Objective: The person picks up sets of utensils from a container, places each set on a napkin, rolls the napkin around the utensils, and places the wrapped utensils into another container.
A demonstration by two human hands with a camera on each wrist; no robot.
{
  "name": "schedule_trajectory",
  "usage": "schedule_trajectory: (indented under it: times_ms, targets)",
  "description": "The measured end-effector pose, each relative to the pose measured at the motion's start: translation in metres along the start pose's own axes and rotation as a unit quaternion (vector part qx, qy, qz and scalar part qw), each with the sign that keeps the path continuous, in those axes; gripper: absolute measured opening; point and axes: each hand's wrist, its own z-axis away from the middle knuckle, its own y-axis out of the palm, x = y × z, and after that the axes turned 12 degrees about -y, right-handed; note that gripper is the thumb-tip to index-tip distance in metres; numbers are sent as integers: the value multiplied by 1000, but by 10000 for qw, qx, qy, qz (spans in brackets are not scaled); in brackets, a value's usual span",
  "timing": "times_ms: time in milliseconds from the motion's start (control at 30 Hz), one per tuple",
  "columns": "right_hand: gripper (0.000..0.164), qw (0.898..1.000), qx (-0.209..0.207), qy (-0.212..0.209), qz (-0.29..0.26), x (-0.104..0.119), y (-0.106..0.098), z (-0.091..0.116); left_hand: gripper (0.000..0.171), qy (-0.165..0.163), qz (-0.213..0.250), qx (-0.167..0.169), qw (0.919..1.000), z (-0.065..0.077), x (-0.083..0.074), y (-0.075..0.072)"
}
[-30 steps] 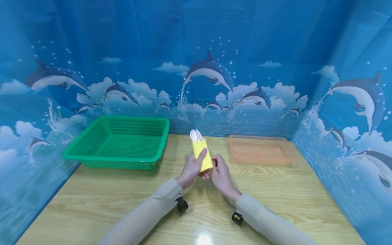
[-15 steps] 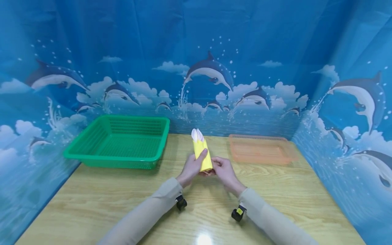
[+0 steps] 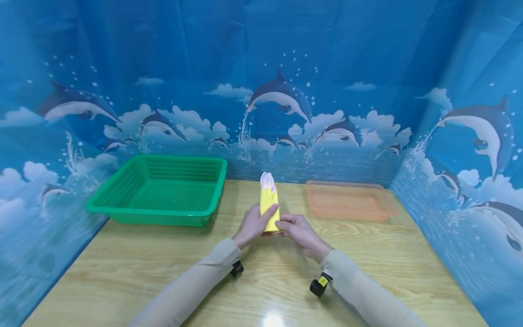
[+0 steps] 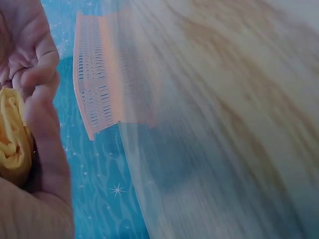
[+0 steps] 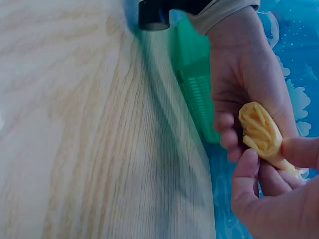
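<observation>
A rolled yellow napkin [image 3: 268,202] is held up above the table, with white plastic cutlery [image 3: 267,180] sticking out of its top, a spoon head and a fork's tines among it. My left hand [image 3: 252,225] grips the roll from the left, thumb across its front. From the right, my right hand [image 3: 300,231] pinches the roll's lower end between thumb and fingers. In the right wrist view the folded layers at the bottom end of the napkin [image 5: 260,130] face the camera. Fingers behind the roll are mostly hidden in the head view.
A green plastic basket [image 3: 163,212] stands at the back left of the wooden table [image 3: 163,263]. At the back right lies a shallow orange basket [image 3: 347,213]. A blue dolphin-print curtain [image 3: 278,36] surrounds the table's back and sides.
The napkin roll has turned from leaning left to nearly upright. My right hand has shifted from beside its lower edge to pinching the bottom corner; the left hand keeps its grip.
</observation>
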Motion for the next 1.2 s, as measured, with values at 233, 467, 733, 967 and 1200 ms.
schedule_trajectory:
  times_ms: [233, 467, 733, 967, 1200]
  targets:
    - [38, 9988, -305, 168, -349, 0, -2, -3, 53, 13, 282, 237, 9993, -1, 1, 0]
    - [30, 9977, -660, 54, -107, 1, -1, -1, 57, 25, 665, 630, 9958, 0, 0, 0]
    - [30, 9932, -1131, -278, -26, -5, 3, 3, 52, 33, 771, 679, 9947, 2, 0, -1]
    - [28, 9823, -1778, -553, -223, 1, 6, -7, 58, 508, 673, 413, 9956, 5, -2, 3]
    - [31, 9671, -2339, -649, -756, 12, 3, -25, 56, 835, 428, 659, 9934, 9, 0, 11]
